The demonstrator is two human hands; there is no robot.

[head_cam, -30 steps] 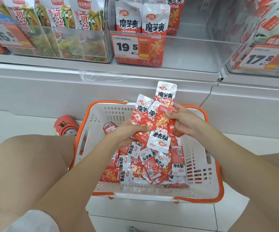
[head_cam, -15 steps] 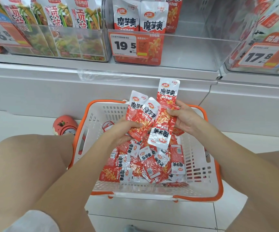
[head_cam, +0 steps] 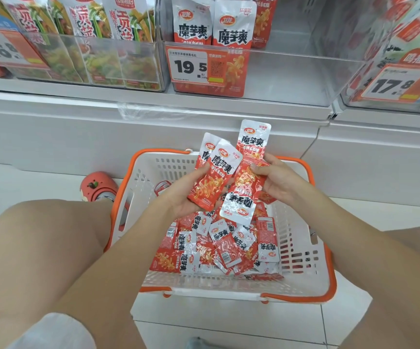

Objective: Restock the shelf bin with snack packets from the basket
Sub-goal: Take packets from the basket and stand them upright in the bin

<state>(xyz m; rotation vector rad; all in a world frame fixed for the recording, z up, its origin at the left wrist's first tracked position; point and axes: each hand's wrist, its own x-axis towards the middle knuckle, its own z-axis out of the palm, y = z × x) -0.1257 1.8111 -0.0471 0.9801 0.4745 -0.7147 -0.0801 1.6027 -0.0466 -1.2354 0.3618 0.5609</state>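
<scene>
Since 0.5 s ago, left hand [head_cam: 191,195] straightened its 2 packets [head_cam: 214,177]; right hand [head_cam: 276,181] grips more packets. Both hover over basket [head_cam: 327,273]. Gathering step; next, lift to shelf bin [head_cam: 292,79].

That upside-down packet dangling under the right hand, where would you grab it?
Probably by the silver sealed end hanging lowest, coming from below with the left hand. That flat edge hangs free above the basket, while its upper part is covered by the right hand.
</scene>
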